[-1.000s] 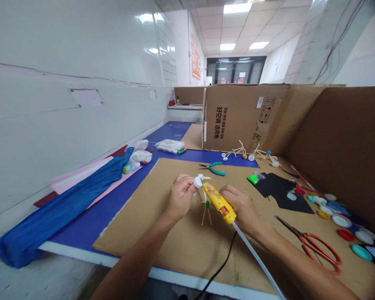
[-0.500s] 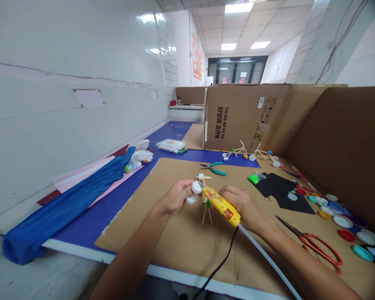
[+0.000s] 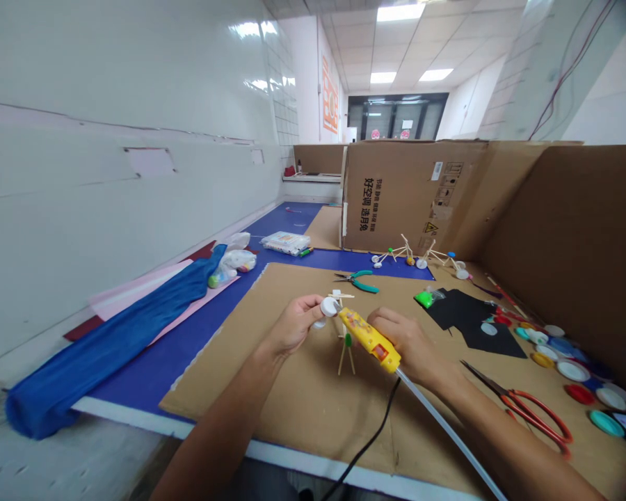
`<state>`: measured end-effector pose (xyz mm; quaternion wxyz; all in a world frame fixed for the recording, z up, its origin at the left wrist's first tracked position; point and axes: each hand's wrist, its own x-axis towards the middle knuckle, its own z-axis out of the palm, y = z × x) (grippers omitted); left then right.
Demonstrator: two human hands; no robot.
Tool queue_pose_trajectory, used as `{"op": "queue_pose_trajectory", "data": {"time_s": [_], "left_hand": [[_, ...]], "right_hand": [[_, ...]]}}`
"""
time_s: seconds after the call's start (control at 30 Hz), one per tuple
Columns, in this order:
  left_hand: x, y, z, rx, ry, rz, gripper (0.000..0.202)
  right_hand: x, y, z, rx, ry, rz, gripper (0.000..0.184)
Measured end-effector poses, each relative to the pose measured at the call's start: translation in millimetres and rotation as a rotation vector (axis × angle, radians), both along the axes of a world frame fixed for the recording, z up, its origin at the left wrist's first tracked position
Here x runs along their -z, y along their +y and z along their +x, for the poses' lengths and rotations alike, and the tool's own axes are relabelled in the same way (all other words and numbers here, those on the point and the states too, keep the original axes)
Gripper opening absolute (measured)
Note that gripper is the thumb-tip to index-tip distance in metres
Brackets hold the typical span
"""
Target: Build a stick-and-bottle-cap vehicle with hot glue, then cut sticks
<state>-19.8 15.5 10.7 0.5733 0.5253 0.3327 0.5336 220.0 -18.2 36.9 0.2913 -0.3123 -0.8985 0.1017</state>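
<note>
Head view: the left hand (image 3: 292, 325) is pinching a white bottle cap (image 3: 329, 306), the right hand (image 3: 404, 341) is clenching a yellow hot glue gun (image 3: 369, 341) above a stick frame (image 3: 343, 362) standing between them on cardboard (image 3: 271, 424), with pliers (image 3: 366, 286) ahead and scissors (image 3: 516, 400) rightward.

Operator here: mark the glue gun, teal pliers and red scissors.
Yellow glue gun (image 3: 368, 339): head view, on its body.
Teal-handled pliers (image 3: 365, 286): head view, on a grip.
Red-handled scissors (image 3: 550, 415): head view, on a finger loop.

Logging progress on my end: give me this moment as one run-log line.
Left hand: white bottle cap | Right hand: yellow glue gun | Nearby: wooden stick frame | Also: teal-handled pliers
</note>
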Motion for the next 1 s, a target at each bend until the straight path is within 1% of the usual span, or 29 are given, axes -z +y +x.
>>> {"op": "queue_pose_trajectory", "data": {"time_s": [0.1, 0.3, 0.43, 0.53, 0.67, 0.73, 0.83, 1.0], "left_hand": [[1.0, 0.5, 0.5, -0.039, 0.019, 0.032, 0.043], [2.9, 0.9, 2.2, -0.113, 0.046, 0.045, 0.046], [2.0, 0.8, 2.6, -0.166, 0.107, 0.085, 0.042], [0.7, 0.4, 3.2, -0.258, 0.201, 0.189, 0.031], [0.0, -2.5, 5.8, -0.457, 0.321, 0.453, 0.013], [-0.3, -5.0, 7.7, -0.535, 0.378, 0.544, 0.010], [-0.5, -8.5, 10.4, -0.608, 0.458, 0.609, 0.010], [2.0, -9.6, 13.5, -0.666, 0.519, 0.680, 0.010]], "right_hand": [[2.0, -0.1, -0.8, 0.020, 0.004, 0.012, 0.014], [4.4, -0.5, -2.1, 0.050, 0.009, 0.034, 0.012], [3.8, -1.8, -1.9, 0.077, 0.009, 0.043, 0.012], [4.0, -2.5, -1.9, 0.111, 0.026, 0.029, 0.011], [5.5, -2.0, -3.0, 0.136, 0.039, 0.027, 0.016], [5.9, -2.0, -3.9, 0.140, 0.040, 0.036, 0.019], [5.5, -3.6, -5.5, 0.141, 0.029, 0.042, 0.015], [7.7, -7.3, -9.5, 0.152, -0.011, 0.077, 0.009]]}}
